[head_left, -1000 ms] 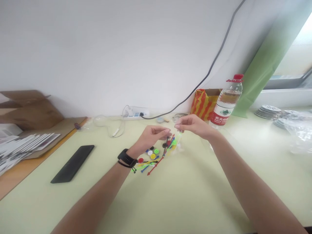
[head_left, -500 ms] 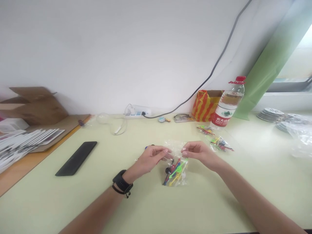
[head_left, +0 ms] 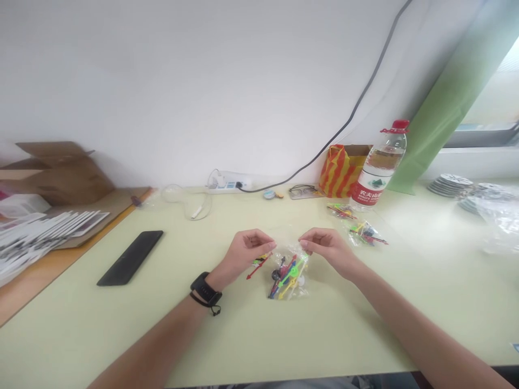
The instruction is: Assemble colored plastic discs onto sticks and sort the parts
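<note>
A small clear plastic bag [head_left: 290, 270] holding several coloured plastic pieces lies on the pale green table [head_left: 284, 335] in front of me. My left hand [head_left: 243, 254] pinches its top left corner and my right hand [head_left: 326, 248] pinches its top right corner, fingers closed on the plastic. A red arrow-shaped piece [head_left: 256, 266] pokes out below my left hand. A black watch sits on my left wrist.
Two more small bags of coloured pieces [head_left: 363, 232] lie near a water bottle [head_left: 378, 167] and a striped orange bag [head_left: 338, 172]. A black phone [head_left: 130, 265] lies at left beside stacked papers [head_left: 36, 237]. A power strip [head_left: 227, 185] sits by the wall.
Both hands came down from above the table with the bag, and it now rests on the table. The loose coloured pieces seen earlier are no longer spread under my left hand.
</note>
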Action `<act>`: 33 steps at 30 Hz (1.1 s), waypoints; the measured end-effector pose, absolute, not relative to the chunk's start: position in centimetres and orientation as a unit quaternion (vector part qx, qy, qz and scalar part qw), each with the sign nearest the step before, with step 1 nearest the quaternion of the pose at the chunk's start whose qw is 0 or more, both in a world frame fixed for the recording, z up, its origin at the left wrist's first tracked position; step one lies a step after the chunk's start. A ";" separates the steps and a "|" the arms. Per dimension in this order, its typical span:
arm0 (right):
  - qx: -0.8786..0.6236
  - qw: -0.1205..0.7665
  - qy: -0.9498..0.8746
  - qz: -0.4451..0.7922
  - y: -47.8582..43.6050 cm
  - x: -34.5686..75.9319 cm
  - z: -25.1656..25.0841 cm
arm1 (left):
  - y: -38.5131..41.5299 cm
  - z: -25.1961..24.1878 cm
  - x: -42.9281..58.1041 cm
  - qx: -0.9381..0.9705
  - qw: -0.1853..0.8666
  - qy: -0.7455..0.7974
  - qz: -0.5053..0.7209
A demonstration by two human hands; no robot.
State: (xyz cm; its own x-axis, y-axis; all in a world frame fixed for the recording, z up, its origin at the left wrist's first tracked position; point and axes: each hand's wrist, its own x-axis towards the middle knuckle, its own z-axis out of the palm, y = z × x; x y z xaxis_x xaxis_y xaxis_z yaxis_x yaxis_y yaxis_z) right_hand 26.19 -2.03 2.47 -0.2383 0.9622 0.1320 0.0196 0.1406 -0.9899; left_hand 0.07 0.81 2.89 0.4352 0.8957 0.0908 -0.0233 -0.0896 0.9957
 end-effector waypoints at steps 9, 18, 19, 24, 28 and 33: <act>-0.412 0.480 -0.553 0.542 -1.8 26.2 1.8 | 1.3 2.9 -0.1 0.583 0.586 0.374 0.421; -0.387 0.518 -0.517 0.561 -1.5 25.9 1.4 | 0.9 3.1 0.3 0.571 0.582 0.377 0.439; -0.397 0.517 -0.529 0.543 -1.6 25.9 1.6 | 0.8 3.1 0.3 0.578 0.574 0.376 0.442; -0.402 0.524 -0.558 0.503 -2.1 25.4 2.1 | 0.8 2.7 0.5 0.594 0.520 0.403 0.463; -0.409 0.512 -0.567 0.499 -2.2 25.5 2.2 | 1.0 2.7 0.3 0.602 0.526 0.389 0.458; -0.414 0.506 -0.574 0.493 -2.2 25.6 2.0 | 0.9 3.0 0.3 0.625 0.540 0.384 0.414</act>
